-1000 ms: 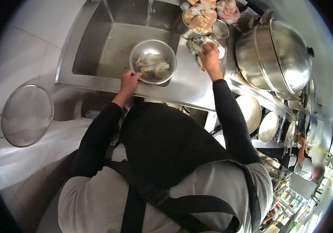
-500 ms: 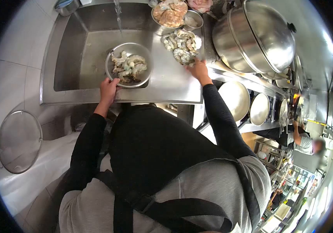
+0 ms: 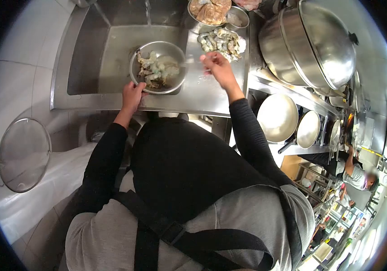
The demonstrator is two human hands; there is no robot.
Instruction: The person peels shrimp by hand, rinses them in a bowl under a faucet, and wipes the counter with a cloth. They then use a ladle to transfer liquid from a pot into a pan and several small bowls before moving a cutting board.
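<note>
Item: steel bowl (image 3: 176, 53) of raw shrimp (image 3: 156, 72). My left hand (image 3: 132, 94) clasps its near rim; best held firm and level. My right hand (image 3: 216, 67) is just right of it, fingers pinched, contents unclear. Shrimp pile (image 3: 223, 40) lies beyond.

Bright overhead light throws glare on the large domed steel lid (image 3: 320, 43). Strong fisheye distortion bends the edges, corners black; the lower right background is blurred.

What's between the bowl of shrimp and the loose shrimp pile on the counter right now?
In the head view, only bare steel counter, with the right hand over it, between the bowl and the shrimp pile.
</note>
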